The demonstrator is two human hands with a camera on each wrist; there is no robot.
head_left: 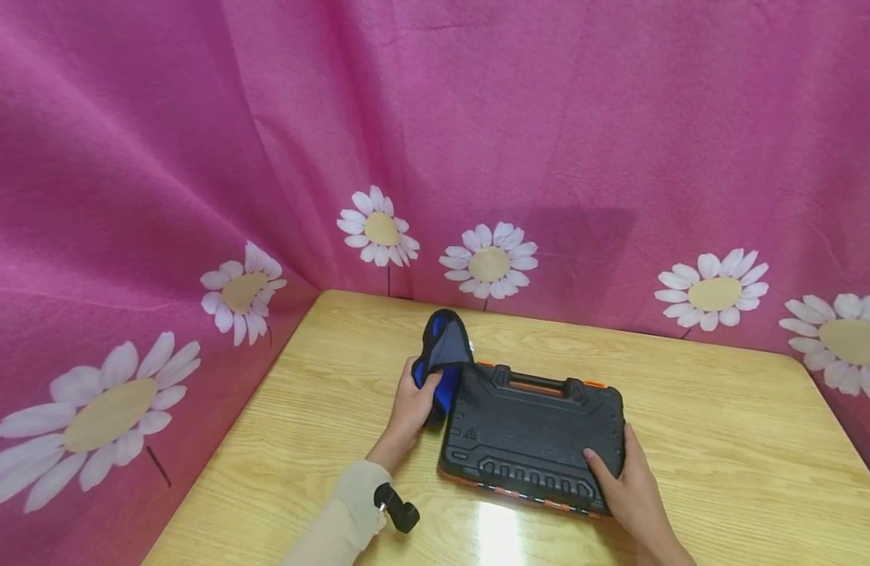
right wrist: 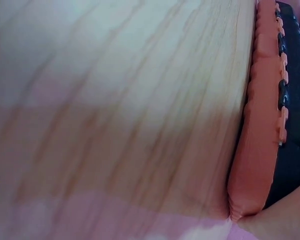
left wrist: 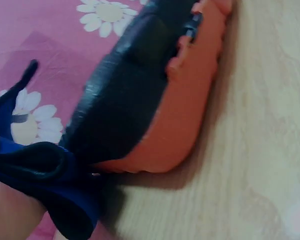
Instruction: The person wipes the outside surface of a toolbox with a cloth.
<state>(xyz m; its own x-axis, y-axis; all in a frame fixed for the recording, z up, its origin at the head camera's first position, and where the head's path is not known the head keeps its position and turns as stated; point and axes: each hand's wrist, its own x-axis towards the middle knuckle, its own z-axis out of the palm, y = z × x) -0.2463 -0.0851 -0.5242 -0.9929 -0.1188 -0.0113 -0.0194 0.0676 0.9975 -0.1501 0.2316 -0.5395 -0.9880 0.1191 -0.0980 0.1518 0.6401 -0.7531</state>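
To the left of the case, the left hand (head_left: 415, 399) grips a soft blue fabric piece with black edging and a grey flap (head_left: 445, 385), thumb over it and fingers partly hidden behind. The fabric meets the case's left end; whether it overlaps the far-left corner or only touches is hard to tell. Being limp and folded, it could snag on that corner or crumple if pulled sideways.

The landmark itself, a flat rectangular black-and-orange hard plastic case (head_left: 534, 428), sits on the pale wood-grained table (head_left: 321, 393), its black moulded handle (head_left: 537, 384) along the far side. A tug on the fabric could swivel it, as just one hand steadies it.

At the case's right end, the right hand (head_left: 631, 483) grasps the edge, thumb on the top face; the other fingers are largely hidden. With the hold at one end only, lifting might let the left end sag or twist free.
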